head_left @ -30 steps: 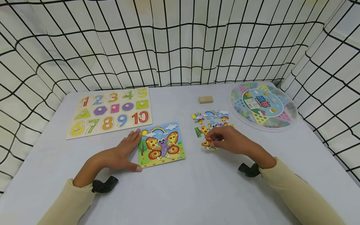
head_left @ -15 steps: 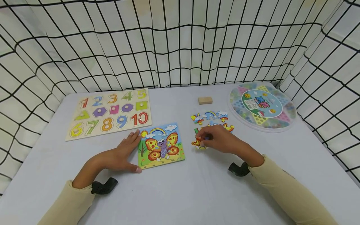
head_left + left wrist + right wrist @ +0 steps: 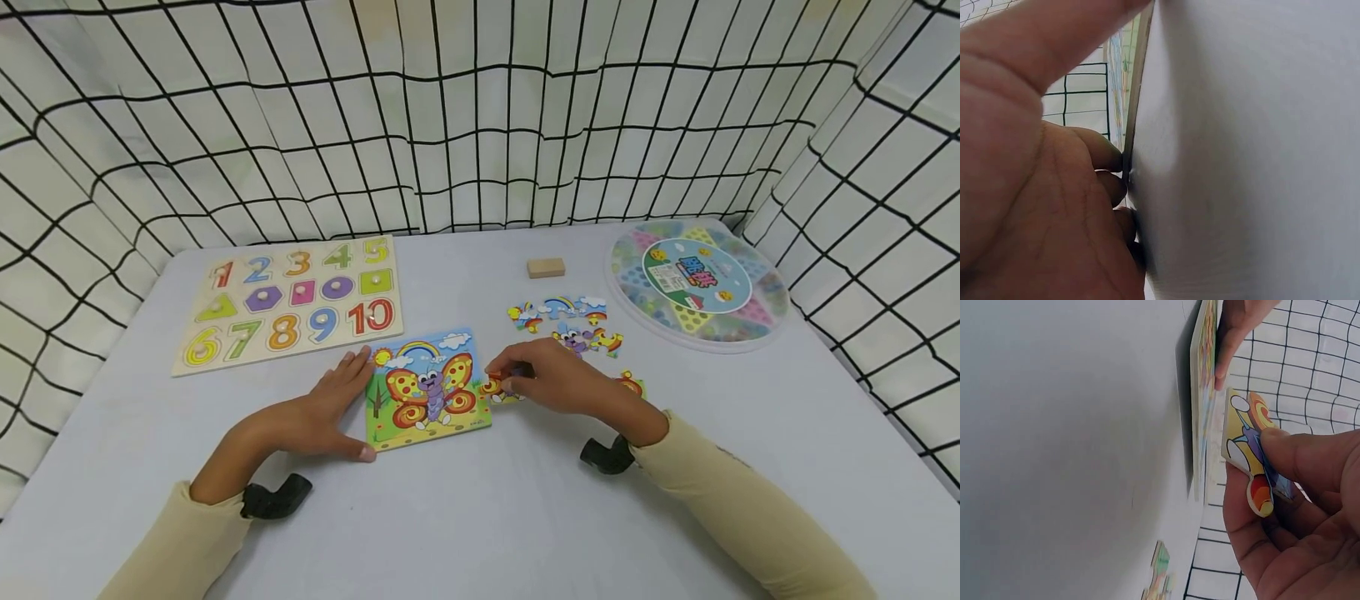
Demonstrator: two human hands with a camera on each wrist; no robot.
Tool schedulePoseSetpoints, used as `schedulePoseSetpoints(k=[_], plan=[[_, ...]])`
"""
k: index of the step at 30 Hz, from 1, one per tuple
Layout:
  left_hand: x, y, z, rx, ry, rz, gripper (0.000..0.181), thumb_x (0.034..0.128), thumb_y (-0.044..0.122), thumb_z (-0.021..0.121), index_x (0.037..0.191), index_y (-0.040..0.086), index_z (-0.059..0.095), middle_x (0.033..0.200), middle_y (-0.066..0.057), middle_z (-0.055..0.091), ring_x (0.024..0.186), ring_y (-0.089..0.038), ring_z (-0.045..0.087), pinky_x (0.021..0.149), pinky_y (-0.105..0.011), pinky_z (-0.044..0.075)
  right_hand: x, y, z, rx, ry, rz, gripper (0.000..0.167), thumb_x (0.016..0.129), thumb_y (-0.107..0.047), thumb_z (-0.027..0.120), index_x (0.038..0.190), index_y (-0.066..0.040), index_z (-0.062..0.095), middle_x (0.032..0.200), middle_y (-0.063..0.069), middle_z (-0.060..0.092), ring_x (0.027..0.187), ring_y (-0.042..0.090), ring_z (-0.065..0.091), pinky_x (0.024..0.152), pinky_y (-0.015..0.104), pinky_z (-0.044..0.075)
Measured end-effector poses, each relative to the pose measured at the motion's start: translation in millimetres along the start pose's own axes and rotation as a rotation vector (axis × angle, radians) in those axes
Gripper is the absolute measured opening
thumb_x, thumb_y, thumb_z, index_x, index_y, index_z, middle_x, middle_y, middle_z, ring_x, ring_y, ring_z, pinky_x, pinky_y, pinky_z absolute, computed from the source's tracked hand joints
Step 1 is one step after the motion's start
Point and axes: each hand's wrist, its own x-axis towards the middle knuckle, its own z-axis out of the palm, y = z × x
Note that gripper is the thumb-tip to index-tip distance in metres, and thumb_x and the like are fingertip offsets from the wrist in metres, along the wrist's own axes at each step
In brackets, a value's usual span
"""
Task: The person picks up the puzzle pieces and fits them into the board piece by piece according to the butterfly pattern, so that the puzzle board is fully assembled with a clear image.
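A square board with a butterfly picture [image 3: 431, 392] lies in front of the person. My left hand [image 3: 315, 421] rests against its left side, fingers spread and thumb out near the lower left corner. In the left wrist view the fingertips [image 3: 1110, 156] touch the board's edge. My right hand [image 3: 558, 379] is just right of the board, pinching a jigsaw puzzle piece [image 3: 1244, 434] between thumb and fingers. That piece shows white feet, purple body and an orange swirl. More puzzle pieces [image 3: 573, 310] lie behind the right hand, some hidden by it.
A wooden number and shape board [image 3: 288, 304] lies at the back left. At the back stands a small wooden block [image 3: 546, 267]. A round game box [image 3: 697, 283] is at the back right. Black wire mesh [image 3: 480, 133] surrounds the white table's back and sides.
My right hand has moved left from the loose pieces to the board's right edge, carrying the puzzle piece. A piece right of that hand has come into sight. The left hand stays put.
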Motion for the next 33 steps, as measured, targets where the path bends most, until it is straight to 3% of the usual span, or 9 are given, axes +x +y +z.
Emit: schedulePoseSetpoints(k=[7,16,26,33], plan=[[0.7,-2.0,1.0,-0.002,0.006,-0.004,0.124,0.0699,0.053,0.081,0.155,0.000,0.008,0.161,-0.016,-0.010,0.145,-0.037,-0.013,0.114,-0.060,0.002,11.2,-9,12,0.006,0.005,-0.009,0.018,0.090,0.002,0.065,0.103,-0.008,0.070,0.089,-0.004,0.066,0.075,0.011,0.056,0.064,0.023,0.049],[0.5,-2.6,2.1,-0.001,0.004,0.018,0.123,0.0723,0.050,0.081,0.154,-0.002,0.005,0.161,-0.018,-0.012,0.144,-0.039,-0.014,0.113,-0.061,-0.001,22.2,-22,18,0.022,-0.019,-0.026,0.016,0.089,0.002,0.067,0.102,-0.007,0.071,0.091,-0.003,0.069,0.079,0.010,0.059,0.073,0.023,0.052],[2.7,-2.8,1.9,0.012,-0.012,0.018,0.123,0.0727,0.053,0.079,0.154,-0.002,0.005,0.160,-0.017,-0.013,0.144,-0.039,-0.015,0.113,-0.062,-0.001,37.7,-27,25,0.004,-0.105,-0.070,0.019,0.088,0.005,0.065,0.102,-0.008,0.071,0.091,-0.006,0.066,0.084,0.010,0.058,0.076,0.022,0.052],[2.0,-2.1,1.0,0.006,-0.015,0.018,0.122,0.0730,0.052,0.079,0.154,-0.003,0.006,0.160,-0.018,-0.011,0.144,-0.040,-0.014,0.112,-0.062,0.000,50.5,-37,36,0.014,-0.135,-0.020,0.019,0.091,0.000,0.066,0.107,-0.008,0.071,0.092,-0.007,0.066,0.085,0.009,0.057,0.077,0.018,0.050]])
